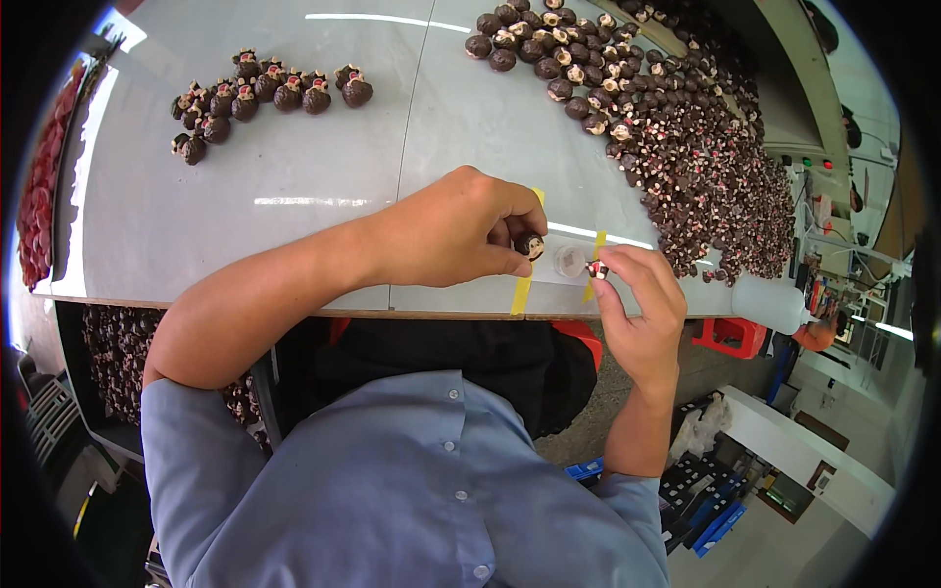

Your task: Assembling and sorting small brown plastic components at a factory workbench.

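Note:
My left hand (456,230) is closed around a small dark brown figurine head (530,245) with a pale face, just above the table near its front edge. Between thumb and forefinger, my right hand (642,309) pinches a tiny figurine part (597,269) coloured red, white and dark. A small round clear dish (569,261) with pale contents sits between the two hands. Yellow tape strips (522,294) lie on the tabletop on both sides of the dish. The held head and the tiny part are apart from each other.
Assembled dark figurines (265,88) stand at the far left. Round brown heads (549,49) and a large heap of tiny parts (716,176) spread over the right. A translucent bottle (767,304) lies at the right edge. Below the table are a dark crate (127,367) and a red stool (730,338).

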Demonstrator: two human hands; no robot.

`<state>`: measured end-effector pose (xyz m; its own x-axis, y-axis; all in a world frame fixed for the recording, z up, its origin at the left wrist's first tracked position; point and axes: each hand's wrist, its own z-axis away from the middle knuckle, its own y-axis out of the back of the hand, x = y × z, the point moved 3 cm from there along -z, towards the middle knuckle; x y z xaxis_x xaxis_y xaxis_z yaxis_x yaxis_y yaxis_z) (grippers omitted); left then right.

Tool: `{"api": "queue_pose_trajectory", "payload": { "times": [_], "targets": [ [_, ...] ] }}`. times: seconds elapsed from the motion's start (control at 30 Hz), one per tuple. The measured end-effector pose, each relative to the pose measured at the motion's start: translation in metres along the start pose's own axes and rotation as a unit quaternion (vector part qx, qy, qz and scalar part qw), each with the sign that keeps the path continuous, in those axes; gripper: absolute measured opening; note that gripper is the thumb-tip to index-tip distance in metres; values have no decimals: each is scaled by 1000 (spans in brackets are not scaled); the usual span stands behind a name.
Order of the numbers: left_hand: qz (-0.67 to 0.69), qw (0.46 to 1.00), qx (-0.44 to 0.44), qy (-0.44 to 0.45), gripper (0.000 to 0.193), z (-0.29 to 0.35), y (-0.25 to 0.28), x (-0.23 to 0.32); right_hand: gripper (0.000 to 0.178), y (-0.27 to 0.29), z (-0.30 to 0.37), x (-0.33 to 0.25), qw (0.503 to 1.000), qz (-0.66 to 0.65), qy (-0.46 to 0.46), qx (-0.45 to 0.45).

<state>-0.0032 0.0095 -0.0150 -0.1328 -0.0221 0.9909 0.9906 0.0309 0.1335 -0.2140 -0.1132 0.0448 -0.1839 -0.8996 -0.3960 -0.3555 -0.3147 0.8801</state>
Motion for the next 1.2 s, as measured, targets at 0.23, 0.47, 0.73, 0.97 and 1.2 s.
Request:
{"api": "queue_pose_trajectory", "payload": {
  "times": [0.23,0.47,0.73,0.97,1.2],
  "targets": [
    [23,997,-38,61,38,0,-7,-1,33,-12,1,-12,987,-149,-19,54],
    [44,998,-32,40,38,-1,-7,0,33,-26,-7,-20,988,-139,17,64],
    [47,998,-24,40,37,-1,-7,-2,35,-27,-9,-21,991,-113,32,61],
    [30,999,-12,41,33,-1,-6,5,37,-27,-6,-18,991,-127,7,47],
    [-158,972,58,-162,37,4,-12,8,37,-33,-4,-15,982,-178,-22,51]
  ]
}}
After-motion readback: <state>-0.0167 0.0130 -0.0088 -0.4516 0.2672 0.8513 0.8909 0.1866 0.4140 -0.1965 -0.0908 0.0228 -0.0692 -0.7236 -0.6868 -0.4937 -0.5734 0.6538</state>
